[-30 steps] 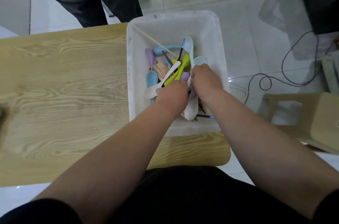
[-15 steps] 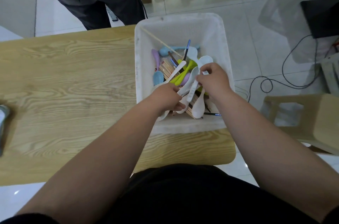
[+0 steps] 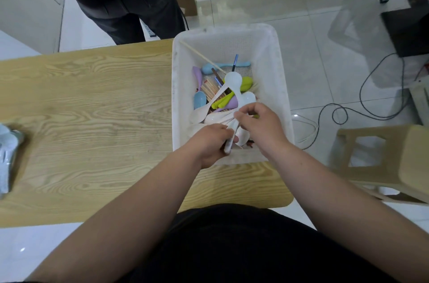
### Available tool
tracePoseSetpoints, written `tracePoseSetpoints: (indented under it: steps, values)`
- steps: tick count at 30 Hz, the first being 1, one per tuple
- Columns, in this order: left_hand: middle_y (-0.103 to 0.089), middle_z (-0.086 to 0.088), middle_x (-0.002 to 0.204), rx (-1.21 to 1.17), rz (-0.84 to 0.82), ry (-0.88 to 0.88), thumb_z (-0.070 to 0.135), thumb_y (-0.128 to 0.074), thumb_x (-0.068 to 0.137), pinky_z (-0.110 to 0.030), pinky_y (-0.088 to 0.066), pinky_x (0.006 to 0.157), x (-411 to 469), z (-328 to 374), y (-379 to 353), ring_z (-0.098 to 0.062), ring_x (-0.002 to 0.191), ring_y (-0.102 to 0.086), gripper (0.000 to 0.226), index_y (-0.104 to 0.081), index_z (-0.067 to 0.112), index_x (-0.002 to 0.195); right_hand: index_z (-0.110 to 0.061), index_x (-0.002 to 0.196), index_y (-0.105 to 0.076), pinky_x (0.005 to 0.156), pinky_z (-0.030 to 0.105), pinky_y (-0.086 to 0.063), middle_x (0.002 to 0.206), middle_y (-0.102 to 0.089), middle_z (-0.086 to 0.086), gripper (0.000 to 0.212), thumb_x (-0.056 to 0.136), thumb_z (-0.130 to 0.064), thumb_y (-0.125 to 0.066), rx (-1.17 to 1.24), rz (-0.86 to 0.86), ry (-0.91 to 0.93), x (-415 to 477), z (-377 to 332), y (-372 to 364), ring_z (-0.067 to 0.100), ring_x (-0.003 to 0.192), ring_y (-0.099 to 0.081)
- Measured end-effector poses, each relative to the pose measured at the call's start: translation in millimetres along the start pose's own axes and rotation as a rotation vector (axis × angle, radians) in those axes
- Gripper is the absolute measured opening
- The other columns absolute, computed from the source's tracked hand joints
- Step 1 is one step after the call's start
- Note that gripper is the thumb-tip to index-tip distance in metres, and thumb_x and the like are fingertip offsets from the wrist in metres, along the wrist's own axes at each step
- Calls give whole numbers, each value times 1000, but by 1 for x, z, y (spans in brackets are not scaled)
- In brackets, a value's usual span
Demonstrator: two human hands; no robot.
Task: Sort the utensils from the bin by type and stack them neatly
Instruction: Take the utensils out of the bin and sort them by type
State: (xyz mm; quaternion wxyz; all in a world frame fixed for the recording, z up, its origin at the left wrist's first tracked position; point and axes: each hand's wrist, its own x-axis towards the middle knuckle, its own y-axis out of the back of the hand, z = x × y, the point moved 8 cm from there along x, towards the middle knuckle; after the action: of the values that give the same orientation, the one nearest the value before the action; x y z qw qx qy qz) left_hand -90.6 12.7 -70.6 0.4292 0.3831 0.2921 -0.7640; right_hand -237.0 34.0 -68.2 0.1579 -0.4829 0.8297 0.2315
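A white plastic bin (image 3: 276,55) stands on the right end of the wooden table (image 3: 88,106). Inside lie white spoons (image 3: 233,79), blue spoons (image 3: 200,99), a purple spoon (image 3: 197,75), green spoons (image 3: 246,83), wooden chopsticks (image 3: 210,90) and dark chopsticks. My left hand (image 3: 210,143) is closed around the handles of several white spoons at the bin's near edge. My right hand (image 3: 262,123) pinches a white spoon just above that bundle, inside the bin. The spoon bowls fan out toward the bin's middle.
A person in dark trousers (image 3: 130,11) stands at the table's far side. A crumpled silvery bag (image 3: 9,155) lies at the table's left edge. A beige plastic stool (image 3: 380,155) and black cables (image 3: 371,101) are on the tiled floor to the right.
Both hands have drawn back toward the bin's near edge, gathering white spoons into the left hand. The right hand has lifted a spoon up out of the pile.
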Motion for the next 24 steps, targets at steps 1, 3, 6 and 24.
tracePoseSetpoints:
  steps: [1, 3, 6, 24]
  values:
    - [-61, -10, 79, -44, 6, 1, 4, -47, 102, -26, -45, 56, -3, -2, 0, -16, 62, -52, 14, -55, 6, 91, -29, 81, -72, 67, 34, -52, 86, -69, -6, 6, 86, -30, -73, 27, -24, -2, -3, -1, 2, 13, 75, -63]
    - [-58, -11, 80, -91, 32, -3, 3, -43, 103, -25, -50, 55, -10, -5, 0, -16, 60, -55, 11, -54, 4, 100, -31, 85, -75, 68, 33, -51, 85, -71, -8, 13, 92, -25, -67, 131, -80, -30, -9, 1, 4, 10, 76, -62]
    - [-60, -12, 85, -82, 105, -70, 4, -43, 103, -26, -52, 57, -24, -10, 3, -15, 61, -60, 14, -54, 2, 111, -30, 103, -72, 69, 33, -50, 85, -67, -5, 22, 94, -11, -64, 366, -150, -65, -20, 8, 8, 11, 70, -61]
    - [-64, -15, 112, -153, 368, -321, 10, -51, 94, -48, -59, 89, -104, -68, 37, -31, 100, -69, 21, -49, 13, 115, -33, 119, -64, 84, 45, -60, 82, -66, -5, 43, 82, -18, -81, -57, -592, 112, -114, 18, -59, 17, 78, -70]
